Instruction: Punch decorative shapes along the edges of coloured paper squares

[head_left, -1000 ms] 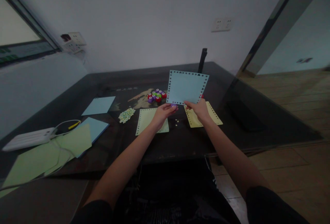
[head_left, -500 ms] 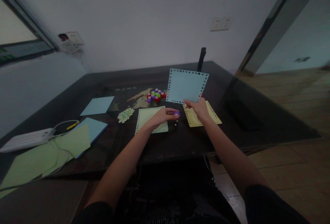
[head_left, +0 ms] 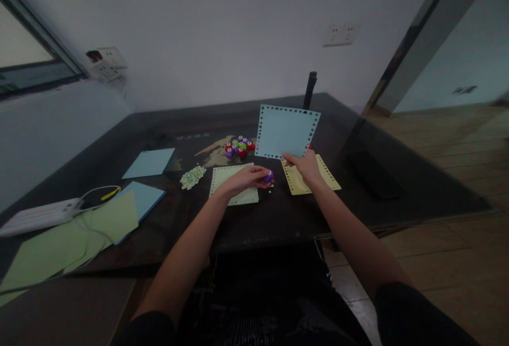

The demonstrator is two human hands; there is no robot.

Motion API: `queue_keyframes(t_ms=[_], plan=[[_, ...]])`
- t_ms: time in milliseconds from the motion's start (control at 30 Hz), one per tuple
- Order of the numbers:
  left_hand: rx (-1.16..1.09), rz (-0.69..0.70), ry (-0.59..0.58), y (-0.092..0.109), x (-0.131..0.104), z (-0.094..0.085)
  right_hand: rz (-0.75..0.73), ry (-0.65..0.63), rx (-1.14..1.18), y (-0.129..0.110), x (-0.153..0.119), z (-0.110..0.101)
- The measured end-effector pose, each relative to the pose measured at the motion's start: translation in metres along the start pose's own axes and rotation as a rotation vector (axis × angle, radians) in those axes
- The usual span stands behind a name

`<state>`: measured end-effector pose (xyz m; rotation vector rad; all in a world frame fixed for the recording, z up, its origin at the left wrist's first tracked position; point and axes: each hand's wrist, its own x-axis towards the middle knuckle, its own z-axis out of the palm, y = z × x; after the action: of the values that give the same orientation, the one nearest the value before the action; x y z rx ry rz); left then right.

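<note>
My left hand (head_left: pixel 247 177) is closed around a small purple paper punch (head_left: pixel 269 176) just above the table. In my right hand (head_left: pixel 305 166), a light blue sheet of paper (head_left: pixel 287 131) is pinched by its lower edge and held up, tilted. Small punched shapes run along all its edges. Under my left hand lies a pale green sheet (head_left: pixel 247 196) with a punched border. A yellow sheet (head_left: pixel 295 180), also punched round its edges, lies below my right hand. A bit of something red shows beside my right fingers, mostly hidden.
Several coloured paper punches (head_left: pixel 240 147) stand clustered behind the green sheet. Paper cut-outs (head_left: pixel 193 177) form a pile to the left. Farther left lie blue paper (head_left: pixel 150 163), green paper (head_left: pixel 53 248) and a white power strip (head_left: pixel 40 217). A dark flat object (head_left: pixel 374 175) lies right.
My left hand has shifted slightly left and down with the purple punch, turning it a little. My right hand keeps the blue sheet in nearly the same place.
</note>
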<state>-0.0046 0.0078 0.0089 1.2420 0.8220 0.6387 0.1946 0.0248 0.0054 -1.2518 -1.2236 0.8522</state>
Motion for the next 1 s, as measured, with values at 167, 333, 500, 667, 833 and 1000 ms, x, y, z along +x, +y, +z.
queue_keyframes(t_ms=[167, 333, 500, 667, 833, 1000], plan=[[-0.036, -0.027, -0.028, 0.003, -0.002, 0.000, -0.010, -0.005, 0.004, 0.006, 0.003, -0.001], [-0.041, -0.068, -0.045, 0.000, 0.001, -0.001, -0.015, 0.006, 0.009, 0.006, 0.003, -0.001], [0.088, 0.047, 0.050, -0.004, 0.003, 0.004, -0.020, 0.002, 0.006, 0.002, 0.001, -0.001], [0.618, 0.371, 0.283, -0.005, 0.000, 0.011, -0.022, -0.004, 0.018, -0.001, 0.000, -0.001], [0.807, 0.410, 0.269, -0.004, -0.003, 0.011, -0.024, 0.001, 0.037, 0.001, 0.001, 0.000], [0.725, 0.422, 0.284, -0.003, -0.003, 0.010, -0.046, -0.005, 0.044, 0.004, 0.002, 0.000]])
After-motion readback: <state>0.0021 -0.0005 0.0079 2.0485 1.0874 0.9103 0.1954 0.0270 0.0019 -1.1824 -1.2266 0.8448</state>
